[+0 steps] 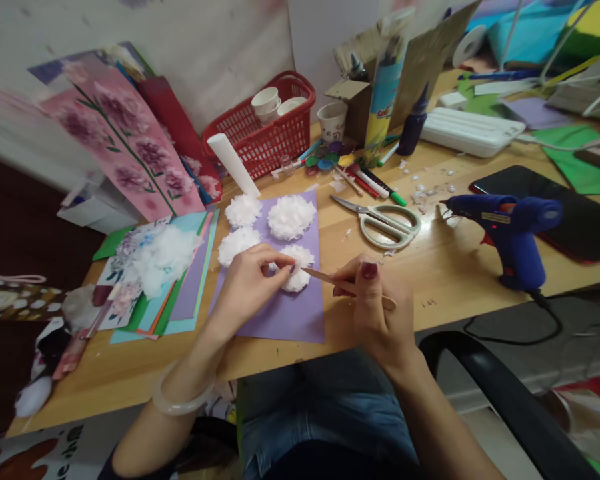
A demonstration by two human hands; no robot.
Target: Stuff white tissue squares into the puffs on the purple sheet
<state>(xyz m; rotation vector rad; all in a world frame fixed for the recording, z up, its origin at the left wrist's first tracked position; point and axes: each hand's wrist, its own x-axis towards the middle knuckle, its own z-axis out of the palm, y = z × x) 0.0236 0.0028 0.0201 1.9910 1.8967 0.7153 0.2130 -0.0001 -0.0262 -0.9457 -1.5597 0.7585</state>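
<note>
On a sheet of purple paper [300, 320] sit several ruffled white flowers [291, 217]. My left hand [253, 277] is over the lower part of the sheet, thumb and forefinger pinched together at the left edge of the lower right white flower [299, 283]. Whatever is between those fingertips is too small to make out. In my right hand [380, 310] is a thin wooden stick [325, 277], gripped between thumb and fingers. Its pointed end reaches left over that flower, close to my left fingertips; its rounded end sticks out to the right.
Scissors [387, 223] lie right of the sheet, with pearl beads [425, 190] beyond. A blue glue gun [515, 227] stands by a dark phone [570, 220]. White tissue pieces [165, 257] lie on coloured papers at left. Behind are a red basket [260, 143] and a white roll [233, 163].
</note>
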